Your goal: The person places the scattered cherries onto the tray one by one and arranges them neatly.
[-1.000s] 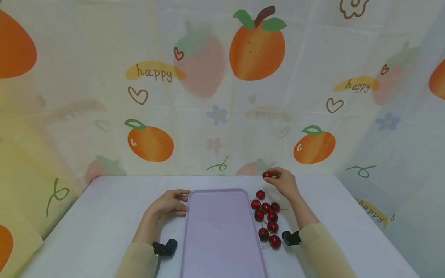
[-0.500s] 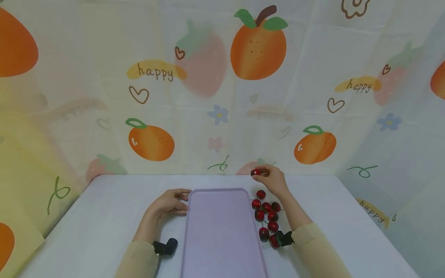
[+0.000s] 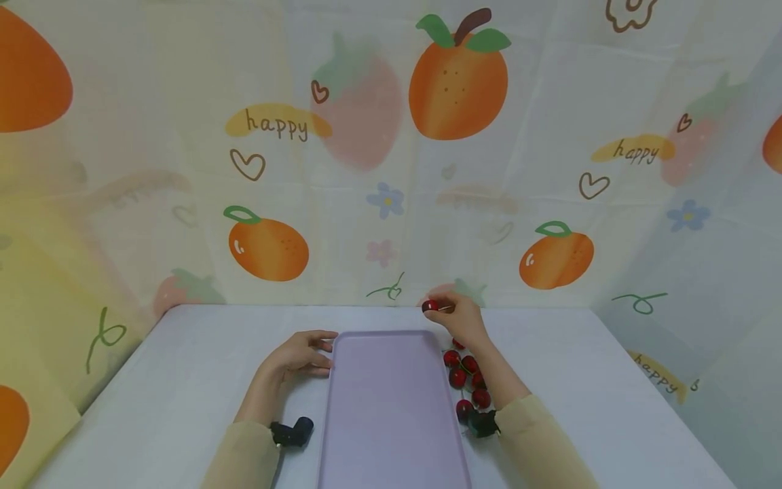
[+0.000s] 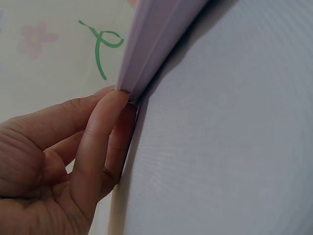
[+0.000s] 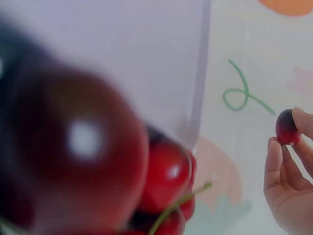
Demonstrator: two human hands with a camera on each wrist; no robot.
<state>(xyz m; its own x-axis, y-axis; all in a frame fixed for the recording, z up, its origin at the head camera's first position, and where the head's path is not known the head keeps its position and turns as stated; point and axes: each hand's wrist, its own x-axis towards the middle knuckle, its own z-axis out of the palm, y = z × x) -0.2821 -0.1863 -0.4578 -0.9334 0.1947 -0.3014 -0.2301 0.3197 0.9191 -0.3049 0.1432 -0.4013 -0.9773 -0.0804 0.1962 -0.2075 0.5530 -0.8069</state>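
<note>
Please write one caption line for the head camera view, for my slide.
Right hand pinches a small red cherry above the flat lilac plastic tray; left hand touches the tray's far left corner.

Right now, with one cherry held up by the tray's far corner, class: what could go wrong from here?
1. The right hand pinches the cherry only at its fingertips, above the tray's corner; it may slip and roll off.
2. That forearm lies over the cherry pile beside the tray; a sleeve could scatter them.
3. The left hand only touches the tray's edge with its fingertips, so a bump might slide it.
</note>
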